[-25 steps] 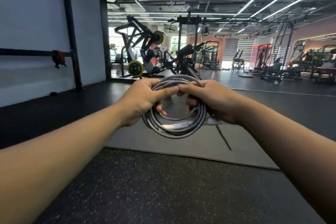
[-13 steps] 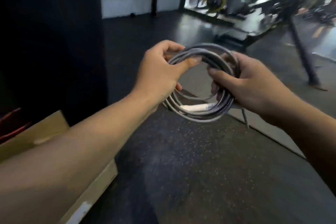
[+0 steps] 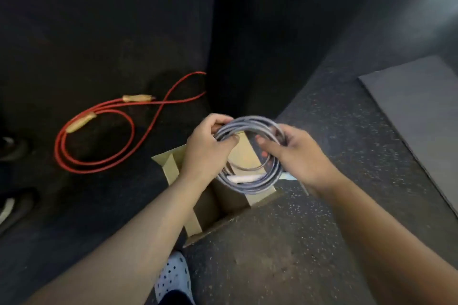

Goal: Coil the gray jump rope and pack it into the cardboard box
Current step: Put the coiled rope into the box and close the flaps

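The gray jump rope (image 3: 250,186) is wound into a round coil with a white handle lying along its lower arc. My left hand (image 3: 207,150) grips the coil's left side, thumb over the strands. My right hand (image 3: 295,153) grips its right side. Both hands hold the coil in the air directly above the open cardboard box (image 3: 171,168), which stands on the dark floor with its flaps up. My left forearm hides part of the box's inside.
A red jump rope (image 3: 99,138) with wooden handles lies loosely on the dark floor to the left. A gray mat (image 3: 421,116) lies at the right. My white perforated shoe (image 3: 173,277) shows at the bottom, and dark shoes (image 3: 12,203) sit at the left edge.
The view has swung from the gym hall down to the floor. Both hands have carried the coil leftward over the box, which now lies beneath it.
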